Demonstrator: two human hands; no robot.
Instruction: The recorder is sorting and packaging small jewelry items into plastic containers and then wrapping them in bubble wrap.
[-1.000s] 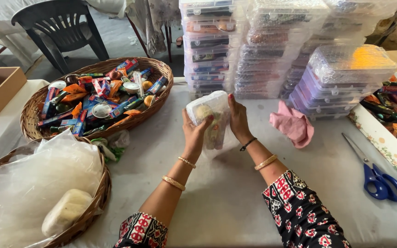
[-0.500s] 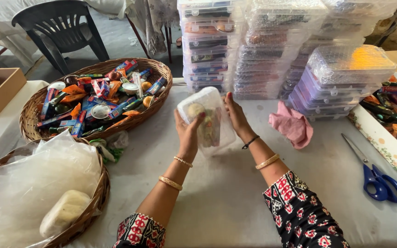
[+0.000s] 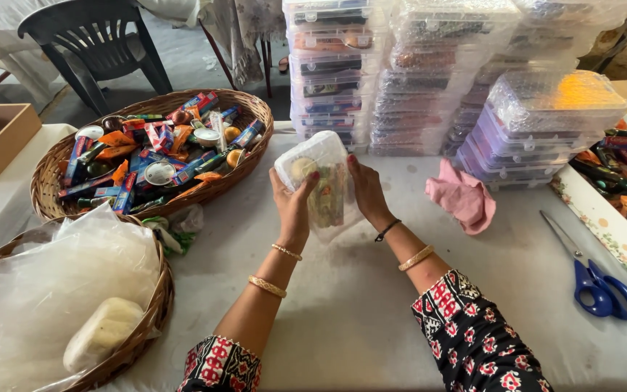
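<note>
Both hands hold one clear plastic pouch [image 3: 319, 185] above the bench [image 3: 357, 319]: left hand [image 3: 293, 207] and right hand [image 3: 366, 190] are closed on its sides. Better keep it upright, gripping gently, so the small items inside stay in.

Bare table [image 3: 342, 319] lies open beneath and before your 2 hands. Stacked clear boxes [image 3: 415, 80] wall the far edge; 2 wicker baskets [image 3: 255, 120] crowd your left; pink cloth [image 3: 462, 199] and scissors [image 3: 596, 279] obstruct your right.
</note>
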